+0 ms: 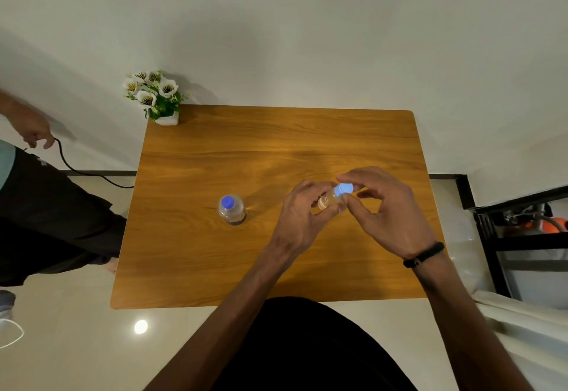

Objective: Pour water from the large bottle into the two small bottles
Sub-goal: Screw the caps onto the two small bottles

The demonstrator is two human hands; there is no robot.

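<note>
A clear bottle with a blue cap stands upright on the wooden table, left of centre. Right of it, my left hand grips the body of a small clear bottle held above the table. My right hand pinches that bottle's blue cap between thumb and fingers. A black band is on my right wrist. No other bottle shows in view.
A white pot of white flowers stands at the table's far left corner, against the wall. Another person stands left of the table holding a black cable. A black rack stands to the right.
</note>
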